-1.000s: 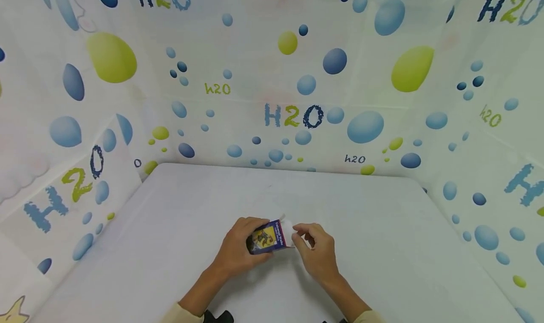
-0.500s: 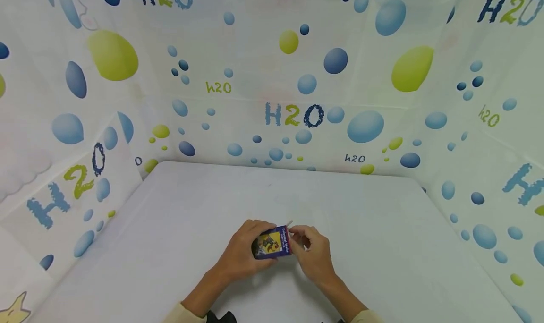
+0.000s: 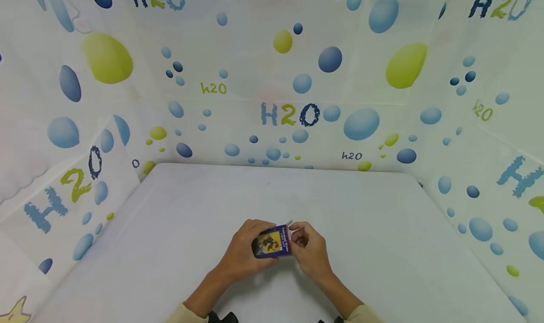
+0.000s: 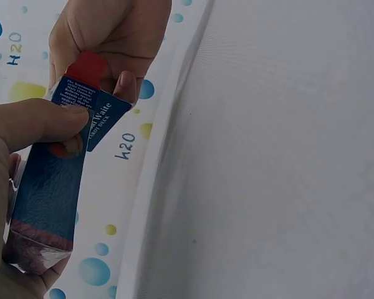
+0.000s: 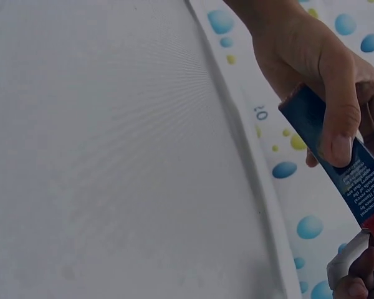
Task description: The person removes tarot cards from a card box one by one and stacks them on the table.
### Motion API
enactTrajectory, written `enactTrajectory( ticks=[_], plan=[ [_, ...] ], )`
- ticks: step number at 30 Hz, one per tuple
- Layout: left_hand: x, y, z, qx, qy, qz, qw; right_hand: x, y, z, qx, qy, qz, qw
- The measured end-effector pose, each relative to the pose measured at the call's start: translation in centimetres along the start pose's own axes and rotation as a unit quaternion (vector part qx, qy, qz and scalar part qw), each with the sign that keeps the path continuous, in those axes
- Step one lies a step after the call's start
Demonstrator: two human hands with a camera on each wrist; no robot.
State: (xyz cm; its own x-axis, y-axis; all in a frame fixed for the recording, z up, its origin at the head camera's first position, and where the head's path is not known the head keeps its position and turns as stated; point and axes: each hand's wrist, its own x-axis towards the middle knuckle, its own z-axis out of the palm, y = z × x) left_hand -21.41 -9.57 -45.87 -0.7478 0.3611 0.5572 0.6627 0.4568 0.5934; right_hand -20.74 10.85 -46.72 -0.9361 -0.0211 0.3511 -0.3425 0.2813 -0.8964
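My left hand (image 3: 244, 247) grips a dark blue tarot card box (image 3: 270, 242) by its long edges, with its thumb along one narrow side in the left wrist view. The box has a yellow picture on its front and "Tarot Deck" lettering near its right end. At that end a red side flap (image 4: 88, 70) stands out. My right hand (image 3: 311, 252) has its thumb and curled fingers right at this end, pinching the box's end flap. A white flap (image 5: 348, 254) shows beside the fingers in the right wrist view. The inside of the box is hidden.
Both hands are over a white table (image 3: 191, 200), near its front side. A white backdrop (image 3: 238, 44) printed with blue and green drops and "H2O" lettering rises behind and at both sides. Dark objects (image 3: 223, 318) show at the bottom edge by the sleeves.
My right hand has come in against the box's end, covering the pale flap seen earlier. The box has shifted slightly right; in the last half second the hands barely move.
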Motion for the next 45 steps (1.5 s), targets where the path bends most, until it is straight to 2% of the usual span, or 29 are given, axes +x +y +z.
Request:
enactTrajectory(
  ticks=[5,9,14,21,28,35,45],
  plan=[
    [-0.3,0.0,0.0,-0.002,0.005,-0.008,1.0,-0.2,-0.1,0.3,0.031,-0.008,0.031,0.999],
    [-0.4,-0.2,-0.1,-0.01,0.009,-0.011,0.9998,-0.3,0.0,0.3,0.068,0.004,0.044,0.9967],
    [-0.4,-0.4,-0.1,-0.024,0.013,-0.016,0.9995,-0.3,0.2,0.1,0.097,0.017,0.038,0.9944],
    [-0.5,-0.5,-0.2,-0.039,0.024,-0.009,0.9989,-0.2,0.4,-0.2,0.128,0.01,0.027,0.9913],
    [-0.5,-0.8,-0.3,-0.046,0.024,-0.003,0.9987,-0.2,0.7,-0.3,0.137,-0.008,0.037,0.9899],
    [-0.5,-1.0,-0.4,-0.056,0.017,-0.017,0.9982,-0.1,0.8,-0.4,0.14,-0.009,0.049,0.9889],
    [-0.6,-1.0,-0.7,-0.056,0.013,-0.034,0.9978,0.1,1.2,-0.7,0.122,0.025,0.04,0.9914]
  ],
)
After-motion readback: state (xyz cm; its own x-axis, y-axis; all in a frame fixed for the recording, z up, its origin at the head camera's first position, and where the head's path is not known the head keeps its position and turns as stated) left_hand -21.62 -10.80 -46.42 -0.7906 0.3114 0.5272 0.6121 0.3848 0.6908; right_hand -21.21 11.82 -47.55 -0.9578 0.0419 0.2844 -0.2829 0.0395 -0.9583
